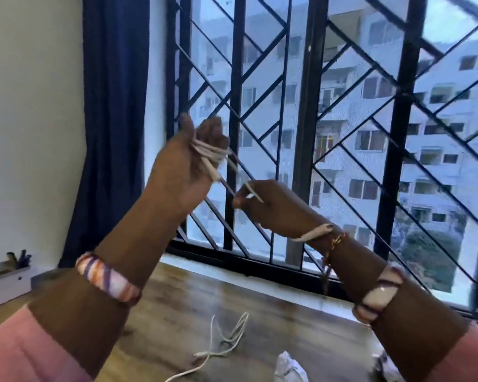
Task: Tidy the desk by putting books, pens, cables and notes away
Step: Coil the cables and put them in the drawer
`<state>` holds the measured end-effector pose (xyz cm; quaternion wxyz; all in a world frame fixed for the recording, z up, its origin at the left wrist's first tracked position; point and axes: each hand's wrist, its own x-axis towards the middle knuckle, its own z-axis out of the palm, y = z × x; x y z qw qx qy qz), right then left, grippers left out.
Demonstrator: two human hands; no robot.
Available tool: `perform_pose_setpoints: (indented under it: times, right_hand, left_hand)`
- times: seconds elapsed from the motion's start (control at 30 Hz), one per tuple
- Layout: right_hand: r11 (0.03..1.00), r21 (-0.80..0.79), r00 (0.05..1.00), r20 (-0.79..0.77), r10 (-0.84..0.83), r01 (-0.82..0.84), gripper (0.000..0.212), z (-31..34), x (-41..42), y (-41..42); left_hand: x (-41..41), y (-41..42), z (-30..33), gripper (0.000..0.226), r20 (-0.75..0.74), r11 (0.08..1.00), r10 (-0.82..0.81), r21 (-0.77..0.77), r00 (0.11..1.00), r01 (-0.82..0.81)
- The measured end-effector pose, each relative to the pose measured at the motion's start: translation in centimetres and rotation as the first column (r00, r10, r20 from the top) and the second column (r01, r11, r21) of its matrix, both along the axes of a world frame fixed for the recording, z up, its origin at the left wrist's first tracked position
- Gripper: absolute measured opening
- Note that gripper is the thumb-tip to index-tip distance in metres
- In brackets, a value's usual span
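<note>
The left hand (193, 153) grips a white cable (211, 151) looped round its fingers, and the free tail runs toward 4 o'clock to the nearer right hand (262, 205), apparently pinching it, both above the desk (193, 293).

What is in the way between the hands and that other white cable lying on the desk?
Nothing visible blocks it. The loose cable lies in the open on the wooden desk, below both hands. But the left hand and right hand are busy winding another white cable.
</note>
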<state>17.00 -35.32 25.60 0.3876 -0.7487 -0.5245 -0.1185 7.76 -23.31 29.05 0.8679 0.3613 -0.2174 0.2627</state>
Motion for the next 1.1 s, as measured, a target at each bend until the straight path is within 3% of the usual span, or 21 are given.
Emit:
perform_pose_setpoints:
  times: [0.07, 0.1, 0.13, 0.17, 0.2, 0.23, 0.27, 0.3, 0.33, 0.37, 0.43, 0.53, 0.6, 0.67, 0.73, 0.77, 0.83, 0.87, 0.93, 1.0, 1.1]
  right_hand:
    - [0.995, -0.1, 0.997, -0.08, 0.017, -0.025, 0.01, 0.1, -0.3, 1.2]
    - [0.986, -0.163, 0.993, -0.115, 0.018, -0.037, 0.009, 0.3, -0.5, 1.5]
    - [0.972, -0.229, 0.989, -0.145, 0.015, -0.048, 0.007, 0.5, -0.6, 1.7]
    - [0.956, -0.288, 0.986, -0.166, 0.014, -0.062, 0.006, 0.9, -0.7, 1.7]
    - [0.94, -0.337, 0.988, -0.157, 0.004, -0.057, 0.006, 1.2, -0.7, 1.5]
    - [0.929, -0.368, 0.994, -0.108, -0.02, -0.022, 0.008, 1.5, -0.6, 1.3]
    - [0.927, -0.373, 0.998, -0.025, -0.058, 0.045, 0.013, 2.0, -0.4, 1.2]
    - [0.931, -0.346, 0.993, 0.073, -0.093, 0.113, 0.018, 2.5, -0.1, 1.1]
    - [0.944, -0.287, 0.979, 0.163, -0.122, 0.165, 0.02, 3.1, 0.1, 1.0]
    - [0.955, -0.208, 0.958, 0.237, -0.159, 0.21, 0.019, 3.6, 0.4, 0.8]
    - [0.951, -0.04, 0.889, 0.369, -0.272, 0.308, 0.018, 4.6, 1.5, 0.6]
    - [0.897, 0.155, 0.738, 0.521, -0.43, 0.414, 0.034, 4.8, 2.2, 1.0]
    - [0.866, 0.2, 0.638, 0.604, -0.478, 0.459, 0.038, 4.1, 1.8, 1.8]
    - [0.833, 0.218, 0.594, 0.612, -0.523, 0.508, 0.026, 3.7, 1.0, 2.6]
    - [0.856, 0.217, 0.673, 0.54, -0.506, 0.47, 0.018, 3.8, 0.3, 2.9]
    - [0.892, 0.188, 0.782, 0.43, -0.451, 0.41, 0.016, 3.9, -0.2, 3.0]
    - [0.962, 0.148, 0.97, 0.05, -0.239, 0.23, 0.015, 3.9, -1.5, 3.2]
    - [0.976, 0.17, 0.98, -0.166, -0.109, 0.137, 0.018, 3.8, -2.0, 3.3]
    - [0.965, 0.264, 0.883, -0.453, 0.118, 0.006, 0.024, 3.3, -2.4, 3.7]
    - [0.954, 0.294, 0.833, -0.515, 0.203, -0.051, 0.03, 2.4, -2.9, 4.4]
    - [0.968, 0.242, 0.883, -0.437, 0.17, -0.066, 0.026, 0.9, -4.0, 5.9]
  left_hand:
    - [2.5, 0.9, 0.2, 0.034, 0.041, 0.949, 0.304, 0.08, 0.952, -0.306]
    - [3.6, 1.5, -0.1, 0.032, 0.117, 0.813, 0.536, 0.196, 0.836, -0.548]
    - [4.6, 2.1, -0.4, 0.031, 0.257, 0.549, 0.737, 0.312, 0.625, -0.776]
    - [5.5, 3.1, -1.0, 0.034, 0.438, 0.195, 0.82, 0.393, 0.369, -0.899]
    - [6.3, 4.3, -1.6, 0.042, 0.605, -0.133, 0.778, 0.425, 0.171, -0.896]
    - [6.8, 5.3, -1.9, 0.045, 0.711, -0.358, 0.698, 0.446, 0.082, -0.82]
    - [7.1, 6.1, -2.0, 0.043, 0.752, -0.466, 0.653, 0.49, 0.087, -0.737]
    - [7.2, 6.4, -2.0, 0.04, 0.749, -0.485, 0.645, 0.554, 0.152, -0.677]
    - [7.3, 6.6, -2.0, 0.04, 0.704, -0.445, 0.65, 0.658, 0.286, -0.608]
    - [7.1, 6.6, -1.9, 0.047, 0.594, -0.337, 0.658, 0.782, 0.463, -0.525]
    - [6.4, 5.9, -1.6, 0.065, 0.293, -0.021, 0.597, 0.937, 0.747, -0.35]
    - [4.9, 4.7, -1.4, 0.063, 0.137, 0.372, 0.292, 0.895, 0.947, -0.244]
    - [4.3, 4.0, -1.1, 0.054, 0.148, 0.532, 0.12, 0.825, 0.982, -0.19]
    - [4.3, 3.7, -1.0, 0.052, 0.168, 0.604, 0.112, 0.771, 0.979, -0.201]
    - [4.6, 3.5, -1.2, 0.05, 0.175, 0.67, 0.138, 0.708, 0.975, -0.222]
    - [4.7, 3.5, -1.5, 0.049, 0.18, 0.699, 0.152, 0.675, 0.972, -0.234]
    - [4.9, 3.9, -1.8, 0.05, 0.161, 0.764, 0.15, 0.607, 0.976, -0.218]
    - [4.9, 4.3, -2.0, 0.051, 0.136, 0.798, 0.128, 0.574, 0.982, -0.184]
    - [4.8, 5.3, -2.5, 0.053, 0.08, 0.85, 0.092, 0.512, 0.992, -0.12]
    - [4.0, 6.2, -2.9, 0.055, 0.025, 0.899, 0.052, 0.434, 0.998, -0.058]
    - [2.0, 6.9, -3.9, 0.061, -0.049, 0.896, 0.13, 0.434, 0.99, -0.096]
